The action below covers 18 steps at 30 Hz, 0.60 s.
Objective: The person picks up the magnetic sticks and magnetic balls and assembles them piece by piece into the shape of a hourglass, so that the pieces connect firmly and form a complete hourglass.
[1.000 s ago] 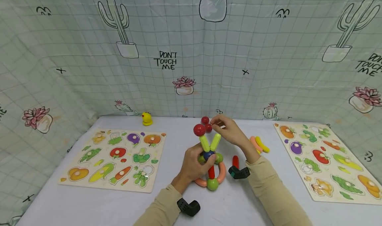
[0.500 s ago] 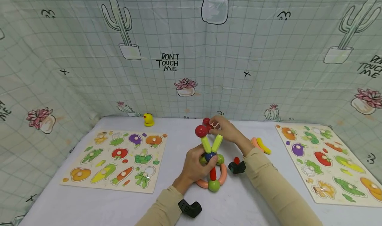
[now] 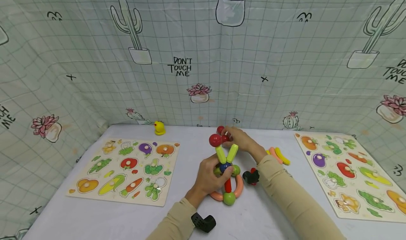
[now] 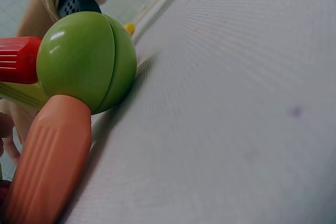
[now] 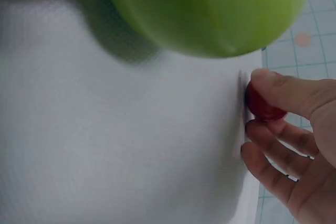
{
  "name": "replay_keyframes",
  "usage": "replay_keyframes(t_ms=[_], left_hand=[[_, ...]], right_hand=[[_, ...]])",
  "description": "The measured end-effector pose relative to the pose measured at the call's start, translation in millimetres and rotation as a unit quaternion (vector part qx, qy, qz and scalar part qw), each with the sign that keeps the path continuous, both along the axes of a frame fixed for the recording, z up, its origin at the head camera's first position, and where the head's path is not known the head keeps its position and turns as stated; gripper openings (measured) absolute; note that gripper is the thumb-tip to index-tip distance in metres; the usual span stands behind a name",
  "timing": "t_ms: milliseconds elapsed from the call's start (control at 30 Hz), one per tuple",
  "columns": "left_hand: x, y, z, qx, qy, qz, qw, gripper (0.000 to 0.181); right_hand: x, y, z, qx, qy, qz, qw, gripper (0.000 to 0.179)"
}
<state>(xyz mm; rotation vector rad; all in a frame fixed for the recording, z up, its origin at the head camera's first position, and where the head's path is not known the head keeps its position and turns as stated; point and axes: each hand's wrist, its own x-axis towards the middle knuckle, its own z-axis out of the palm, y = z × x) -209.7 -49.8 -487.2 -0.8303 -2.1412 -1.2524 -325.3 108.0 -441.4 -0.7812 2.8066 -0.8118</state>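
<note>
The right hand [image 3: 238, 139] reaches to the far side of the worktop [image 3: 184, 155], its thumb and fingers pinching a small red ball [image 5: 265, 103]. The thumb lies across one side and the fingers back it from the other, which probably keeps something so round from rolling. Whether the ball is lifted or touches the worktop, I cannot tell. A second small red ball [image 3: 220, 129] sits just behind it.

Nearer the person, the left hand [image 3: 207, 176] grips a toy structure of balls and rods round its middle, thumb near the blue ball [image 3: 224, 167]. Holding it at this hub likely steadies all the parts at once. Two lime rods [image 3: 233, 153] spread upward from the hub in a V; a larger red ball [image 3: 215, 140] appears seated on the left one. Below, a red rod [image 3: 228, 186] runs down to a green ball [image 3: 229, 198], with curved pink pieces [image 3: 238, 187] on either side.

Further out, yellow and pink sticks [image 3: 276, 155] lie loose beyond the right sleeve, seemingly kept within reach. Vegetable puzzle boards flank the work, one at left [image 3: 142, 199], one at right [image 3: 352, 182], and a yellow toy duck [image 3: 159, 128] stands at the back, all well apart from the hands.
</note>
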Motion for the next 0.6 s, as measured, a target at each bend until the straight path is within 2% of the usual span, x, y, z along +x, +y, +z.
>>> replay_keyframes(t_ms=[167,267,600], left_hand=[[1.0,1.1,-0.2,0.001,0.0,0.001,1.0,0.023],[1.5,1.4,0.0,0.001,-0.001,0.0,1.0,0.022],[1.3,-0.1,1.7,-0.001,-0.009,0.001,1.0,0.021]], right_hand=[[0.5,3,-2.9,-0.037,-0.028,-0.026,0.9986,0.035],[0.8,7,-3.2,-0.067,-0.03,-0.035,0.9967,0.034],[11.7,15,11.5,-0.141,-0.026,-0.06,0.9879,0.035]])
